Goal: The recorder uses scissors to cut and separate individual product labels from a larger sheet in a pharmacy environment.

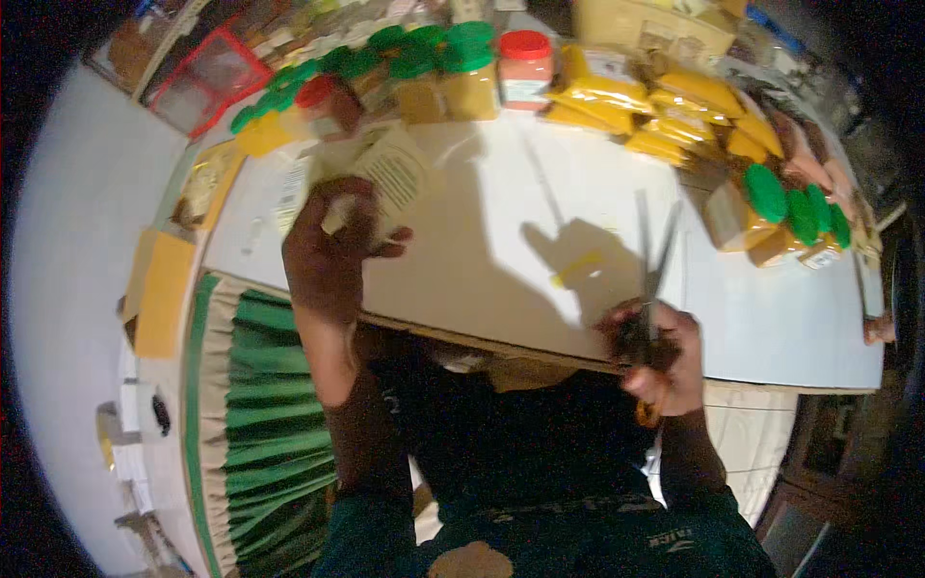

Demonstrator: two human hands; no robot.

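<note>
Curtain [275,385]: lower left of the frame, green cloth, gathered in folds.
Left hand [332,231]: left of centre, blurred, fingers curled, thumb apart; whether it pinches the paper [397,178] cannot be told.
Paper: flat printed sheet, tilted, just above those fingers.
Right hand [679,352]: right of centre, wrapped around the scissors [651,313] low down.
Scissors: slim metal blades above the fist, narrowly parted; long axis near upright, tips toward the top edge.
Jars [766,193]: right side, round green lids.
</note>
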